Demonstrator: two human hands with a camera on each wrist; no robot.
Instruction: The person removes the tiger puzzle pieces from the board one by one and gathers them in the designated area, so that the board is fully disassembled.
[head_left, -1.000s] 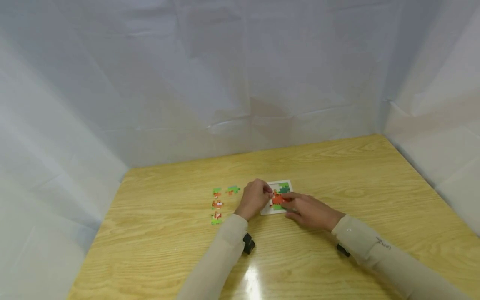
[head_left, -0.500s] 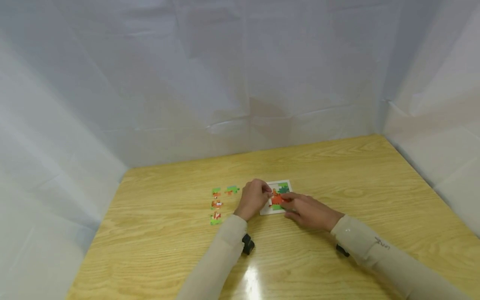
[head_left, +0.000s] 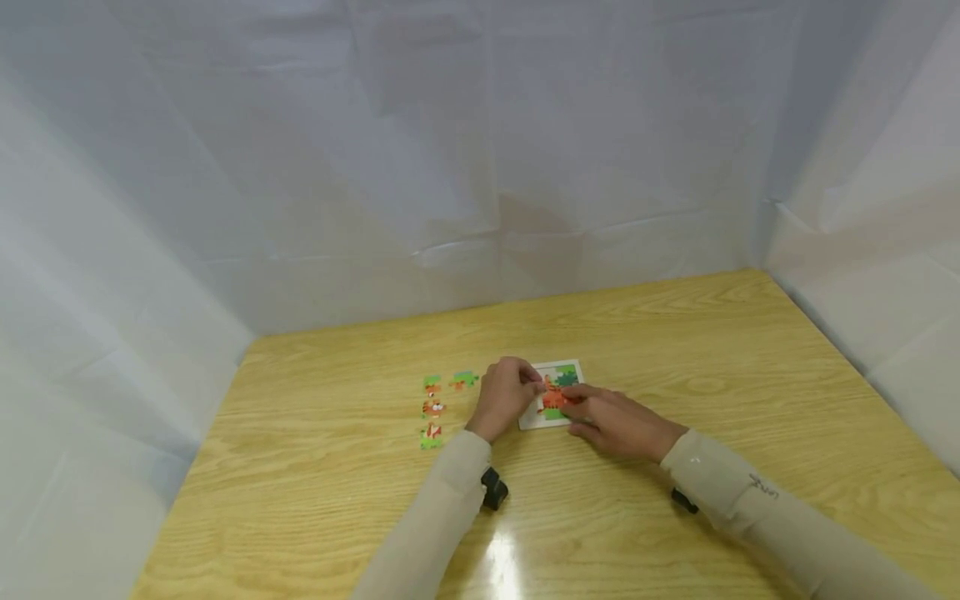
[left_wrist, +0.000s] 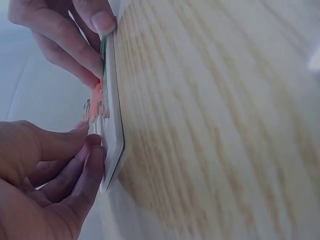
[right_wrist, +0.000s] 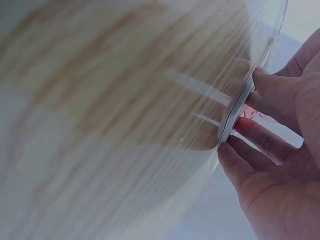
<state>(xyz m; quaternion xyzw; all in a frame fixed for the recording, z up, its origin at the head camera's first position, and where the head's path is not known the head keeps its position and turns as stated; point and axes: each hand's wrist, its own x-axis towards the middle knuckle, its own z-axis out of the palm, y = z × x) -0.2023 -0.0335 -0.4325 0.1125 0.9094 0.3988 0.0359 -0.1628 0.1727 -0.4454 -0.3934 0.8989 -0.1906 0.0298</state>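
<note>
A small jigsaw puzzle in a white tray (head_left: pixel 531 422) lies on the table, its fitted pieces forming an orange figure on green. Over its left part, my left hand (head_left: pixel 504 398) pinches an orange puzzle piece (left_wrist: pixel 87 107) between thumb and fingertips. That piece stands tilted up in the left wrist view and is mostly hidden by the fingers in the head view. From the right, my right hand (head_left: pixel 621 422) rests its fairly straight fingertips on the fitted pieces (head_left: pixel 553 400). Its thumb touches the tray's near edge in the left wrist view.
Left of the tray lie several loose puzzle pieces: a tiger-face piece (head_left: pixel 432 408), a piece below it (head_left: pixel 431 435), one above (head_left: pixel 432 384), and a green-edged piece (head_left: pixel 464 380). White sheeting (head_left: pixel 375 167) surrounds the wooden table (head_left: pixel 337 500).
Both hands stay almost in place. The orange area near the left fingertips looks slightly different, with the left hand shifted barely to the left.
</note>
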